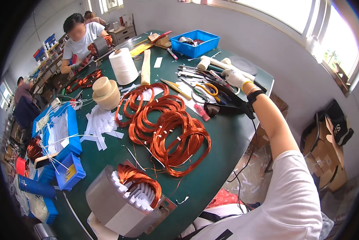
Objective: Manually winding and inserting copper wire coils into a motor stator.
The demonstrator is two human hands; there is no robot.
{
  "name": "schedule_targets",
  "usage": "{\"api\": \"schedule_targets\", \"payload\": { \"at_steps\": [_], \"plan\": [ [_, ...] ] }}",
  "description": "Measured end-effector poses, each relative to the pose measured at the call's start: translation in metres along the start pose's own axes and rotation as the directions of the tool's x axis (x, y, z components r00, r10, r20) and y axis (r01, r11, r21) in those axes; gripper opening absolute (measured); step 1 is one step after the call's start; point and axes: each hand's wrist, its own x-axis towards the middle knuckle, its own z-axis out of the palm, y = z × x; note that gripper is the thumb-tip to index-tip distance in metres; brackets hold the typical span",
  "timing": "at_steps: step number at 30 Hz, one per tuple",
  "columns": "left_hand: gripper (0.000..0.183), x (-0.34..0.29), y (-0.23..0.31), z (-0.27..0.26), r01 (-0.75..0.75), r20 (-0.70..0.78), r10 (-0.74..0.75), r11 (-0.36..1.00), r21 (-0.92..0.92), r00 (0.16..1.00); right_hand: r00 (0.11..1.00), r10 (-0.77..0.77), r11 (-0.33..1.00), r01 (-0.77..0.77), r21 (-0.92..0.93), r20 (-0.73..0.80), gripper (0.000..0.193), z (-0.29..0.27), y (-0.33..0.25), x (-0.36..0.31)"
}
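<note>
White sleeve (292,196) | gloved right hand (235,79) among tools (192,75) | fingers (226,73): can't tell grip | white-lettered black fabric (339,123)

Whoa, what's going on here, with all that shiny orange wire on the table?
Someone's right hand, in a whitish glove, is stretched out among the tools on the green table; I can't tell if it holds one. Their left hand isn't in view. The loops of copper-coloured wire lie mid-table, and nearer stands a grey round metal part with more wire and white strips in it. Farther back on the left, another person has their hands at a similar-looking part.
</note>
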Motion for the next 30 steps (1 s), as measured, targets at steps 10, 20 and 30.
{"api": "schedule_targets", "payload": {
  "at_steps": [10, 20, 30],
  "plan": [
    [0.029, 0.003, -0.004, 0.007, 0.022, 0.032, -0.019, 0.995, -0.100, 0.999, 0.900, -0.348, 0.773, 0.434, 0.462, -0.262, 0.032, -0.139, -0.034, -0.056],
    [0.013, 0.001, -0.019, 0.015, -0.042, -0.044, 0.049, 0.987, 0.155, 0.998, 0.939, 0.338, 0.930, -0.343, -0.134, -0.061, 0.051, 0.007, 0.017, -0.060],
    [0.007, 0.000, -0.003, -0.001, -0.205, -0.063, 0.216, 0.967, 0.152, 0.974, 0.833, 0.084, 0.978, 0.037, 0.206, -0.547, 0.027, -0.023, 0.083, 0.001]
  ]
}}
